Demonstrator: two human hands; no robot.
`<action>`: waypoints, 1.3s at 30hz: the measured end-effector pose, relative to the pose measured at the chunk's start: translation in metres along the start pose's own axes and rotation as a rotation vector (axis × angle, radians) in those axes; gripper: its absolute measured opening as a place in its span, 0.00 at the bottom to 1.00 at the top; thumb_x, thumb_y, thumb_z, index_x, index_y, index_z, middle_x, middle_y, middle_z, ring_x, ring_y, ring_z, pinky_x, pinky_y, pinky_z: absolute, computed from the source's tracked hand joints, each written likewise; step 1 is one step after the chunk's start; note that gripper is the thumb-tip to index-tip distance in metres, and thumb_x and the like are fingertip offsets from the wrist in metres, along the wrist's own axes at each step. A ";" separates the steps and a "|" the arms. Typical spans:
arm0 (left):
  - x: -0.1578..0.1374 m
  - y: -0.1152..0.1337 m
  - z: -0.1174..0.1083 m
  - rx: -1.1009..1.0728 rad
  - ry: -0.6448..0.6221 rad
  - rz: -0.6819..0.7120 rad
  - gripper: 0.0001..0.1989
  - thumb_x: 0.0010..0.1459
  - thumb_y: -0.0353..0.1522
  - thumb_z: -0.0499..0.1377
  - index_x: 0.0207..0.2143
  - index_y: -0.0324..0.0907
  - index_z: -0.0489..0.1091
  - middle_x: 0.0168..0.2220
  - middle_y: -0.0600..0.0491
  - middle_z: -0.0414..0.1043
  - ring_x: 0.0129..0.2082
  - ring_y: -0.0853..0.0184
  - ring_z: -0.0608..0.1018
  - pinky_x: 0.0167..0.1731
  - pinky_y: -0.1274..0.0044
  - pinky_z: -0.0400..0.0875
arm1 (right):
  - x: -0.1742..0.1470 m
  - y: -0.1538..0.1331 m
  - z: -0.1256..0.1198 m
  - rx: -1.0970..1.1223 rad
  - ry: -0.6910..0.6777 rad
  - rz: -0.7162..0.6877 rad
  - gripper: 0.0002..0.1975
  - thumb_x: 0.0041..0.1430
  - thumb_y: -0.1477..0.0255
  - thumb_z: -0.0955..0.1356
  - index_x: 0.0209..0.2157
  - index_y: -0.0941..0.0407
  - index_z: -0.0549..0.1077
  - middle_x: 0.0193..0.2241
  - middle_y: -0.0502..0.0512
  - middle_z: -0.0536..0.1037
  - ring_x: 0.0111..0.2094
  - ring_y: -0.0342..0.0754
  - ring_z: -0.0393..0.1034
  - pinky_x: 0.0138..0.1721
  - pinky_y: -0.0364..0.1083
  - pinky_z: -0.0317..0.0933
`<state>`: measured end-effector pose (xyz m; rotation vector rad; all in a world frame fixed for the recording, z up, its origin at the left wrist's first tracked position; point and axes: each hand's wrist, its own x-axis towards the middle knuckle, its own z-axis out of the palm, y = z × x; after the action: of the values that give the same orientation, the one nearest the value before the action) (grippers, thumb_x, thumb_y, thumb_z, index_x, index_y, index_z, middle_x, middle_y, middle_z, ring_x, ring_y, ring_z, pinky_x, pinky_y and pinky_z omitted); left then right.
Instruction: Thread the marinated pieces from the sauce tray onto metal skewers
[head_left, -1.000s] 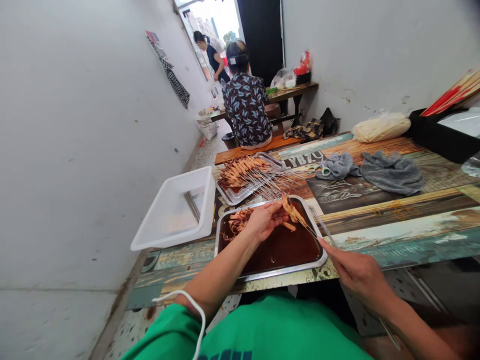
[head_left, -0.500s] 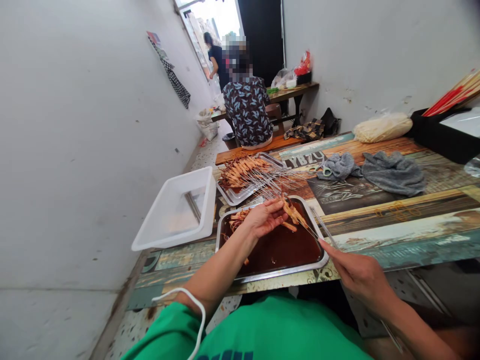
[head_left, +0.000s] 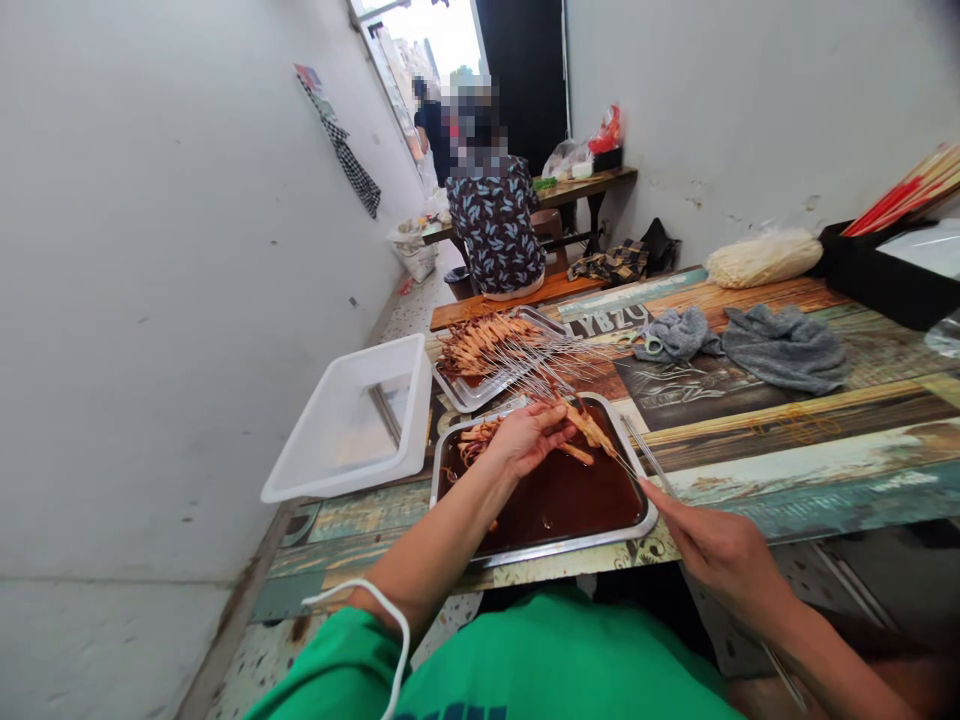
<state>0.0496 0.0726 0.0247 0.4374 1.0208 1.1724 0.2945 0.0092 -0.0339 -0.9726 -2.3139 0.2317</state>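
Observation:
Over a metal tray (head_left: 540,553) of dark sauce, my left hand (head_left: 527,440) pinches a pale orange-brown piece of squid (head_left: 589,427) with thin reddish tentacles. A thin metal skewer (head_left: 630,468) runs into the near end of that piece. My right hand (head_left: 724,555) is closed around the skewer at the tray's right edge, and metal rods stick out below the hand. More squid pieces (head_left: 474,437) lie in the sauce at the tray's left, partly hidden by my left hand. Loose metal skewers (head_left: 649,455) rest across the tray's right rim.
Behind, a second tray (head_left: 469,398) bears many skewered pieces (head_left: 480,345). A white plastic bin (head_left: 322,470) holding metal skewers stands left. Grey cloths (head_left: 784,345), scissors (head_left: 651,345), a bagged pale bundle (head_left: 765,258) and a black box (head_left: 862,275) lie right. A person (head_left: 495,225) sits beyond the table.
The squid piece has shifted slightly on the skewer tip between my hands. My grip on both is unchanged. In the background, the standing person has turned and lowered an arm.

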 end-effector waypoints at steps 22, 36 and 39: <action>-0.003 0.000 0.005 0.032 0.010 0.020 0.04 0.50 0.20 0.57 0.25 0.32 0.69 0.24 0.52 0.70 0.25 0.74 0.74 0.32 0.79 0.72 | 0.004 -0.003 -0.004 -0.005 -0.001 0.003 0.26 0.59 0.80 0.58 0.58 0.52 0.57 0.43 0.53 0.77 0.34 0.46 0.75 0.35 0.43 0.69; -0.008 -0.001 0.009 0.161 -0.018 0.093 0.02 0.48 0.22 0.59 0.24 0.31 0.71 0.25 0.50 0.72 0.25 0.73 0.74 0.32 0.79 0.71 | 0.000 0.001 -0.003 -0.020 -0.008 -0.008 0.25 0.59 0.80 0.58 0.58 0.54 0.57 0.41 0.55 0.78 0.34 0.47 0.75 0.33 0.43 0.69; -0.008 -0.001 0.010 0.158 -0.009 0.086 0.02 0.48 0.22 0.60 0.24 0.31 0.71 0.25 0.49 0.72 0.25 0.73 0.74 0.32 0.79 0.71 | 0.001 0.000 -0.002 -0.007 0.004 -0.005 0.24 0.59 0.80 0.58 0.58 0.54 0.58 0.40 0.55 0.78 0.33 0.47 0.76 0.34 0.43 0.69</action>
<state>0.0579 0.0673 0.0327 0.6156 1.0998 1.1691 0.2948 0.0099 -0.0316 -0.9692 -2.3145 0.2194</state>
